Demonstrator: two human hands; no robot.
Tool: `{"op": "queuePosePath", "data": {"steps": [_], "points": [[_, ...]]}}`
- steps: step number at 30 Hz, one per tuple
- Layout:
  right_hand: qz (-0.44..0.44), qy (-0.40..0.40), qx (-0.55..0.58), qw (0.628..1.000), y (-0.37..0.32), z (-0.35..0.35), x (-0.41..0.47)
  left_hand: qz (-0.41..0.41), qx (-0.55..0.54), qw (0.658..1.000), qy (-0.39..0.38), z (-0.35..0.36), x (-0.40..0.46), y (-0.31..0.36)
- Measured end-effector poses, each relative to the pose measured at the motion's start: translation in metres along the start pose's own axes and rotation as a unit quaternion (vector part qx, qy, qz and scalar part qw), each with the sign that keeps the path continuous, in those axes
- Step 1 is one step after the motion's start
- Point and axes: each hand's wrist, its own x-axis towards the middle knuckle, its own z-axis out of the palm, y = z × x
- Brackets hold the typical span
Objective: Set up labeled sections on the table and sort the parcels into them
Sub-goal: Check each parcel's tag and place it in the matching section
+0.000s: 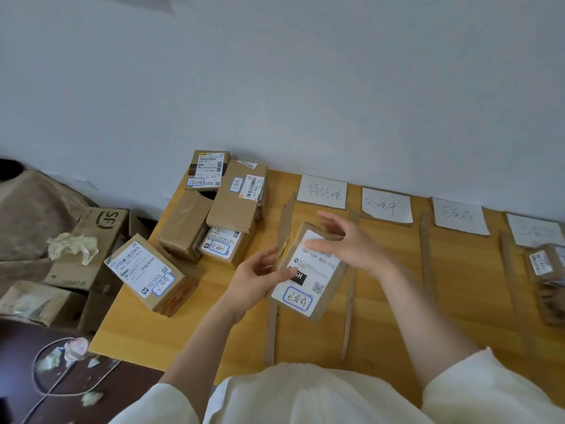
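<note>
While the left hand curls its fingers round the near-left edge of a small cardboard parcel, the right hand lies over the parcel's far end with fingers straight and slightly spread, touching its top. That parcel is the landmark: it is tilted, label side up, held above the first section of the wooden table, and its printed label carries a blue-framed handwritten sticker at the near end.

Beyond the parcel, against the wall, lies the first paper section label; to the right of it follow a second label, a third label and a fourth label near the right edge of view. Thin cardboard strips run toward the person on both sides of the parcel, marking lanes; another strip lies further right. Bare tabletop shows in the lanes to the right of the parcel and on the near side of it.

Left of the parcel, a cluster of unsorted parcels crowds the table's far-left corner, some stacked on others. One labelled box sits at the table's left edge, its corner seemingly overhanging. Far right of the parcel, a small box rests in the last lane, below the fourth label.

Off the table, left of everything, stand larger cartons with crumpled paper on top.
</note>
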Motion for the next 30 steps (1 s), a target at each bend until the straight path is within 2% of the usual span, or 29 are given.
{"op": "queuePosePath", "data": {"steps": [3,8,13,25,30], "points": [[0.026,0.06,0.083,0.994,0.006,0.005,-0.004,-0.014,-0.054,0.997,0.049,0.002,0.003,-0.002],[0.105,-0.007,0.146,0.984,0.031,0.016,-0.01,-0.056,-0.101,0.991,0.064,0.0,0.009,-0.006],[0.121,-0.058,0.188,0.973,0.044,0.029,-0.014,-0.072,-0.095,0.991,0.062,0.004,0.012,-0.013],[0.124,-0.046,0.235,0.963,0.057,0.02,-0.027,-0.102,-0.083,0.99,0.056,0.023,0.016,-0.01],[0.14,-0.016,0.269,0.953,0.075,0.006,-0.039,-0.121,-0.048,0.991,0.038,0.049,0.026,-0.006]]}}
